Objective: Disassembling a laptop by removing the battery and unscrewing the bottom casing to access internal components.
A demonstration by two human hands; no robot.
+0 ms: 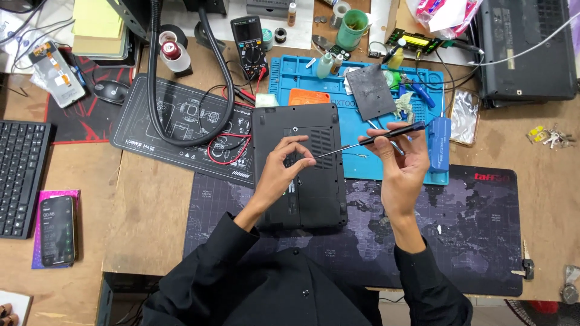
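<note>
A small black laptop [302, 130] lies bottom-up in front of me, half on the dark world-map mat [471, 223] and half on the blue repair mat [362, 163]. My right hand [402, 160] grips a black-handled screwdriver [386, 134], its thin shaft pointing left. My left hand [283, 169] rests over the laptop's base, its fingertips pinched at the screwdriver's tip near the vent grille. A loose square black cover panel [370, 90] lies on the blue mat behind.
A multimeter [250, 37] with red and black leads, a black printed mat [181, 121], a green cup [352, 27], a blue screwdriver case [440, 145], another laptop [525, 48], a keyboard [21, 175], a mouse [110, 90], a phone [57, 229] and keys [553, 137] surround me.
</note>
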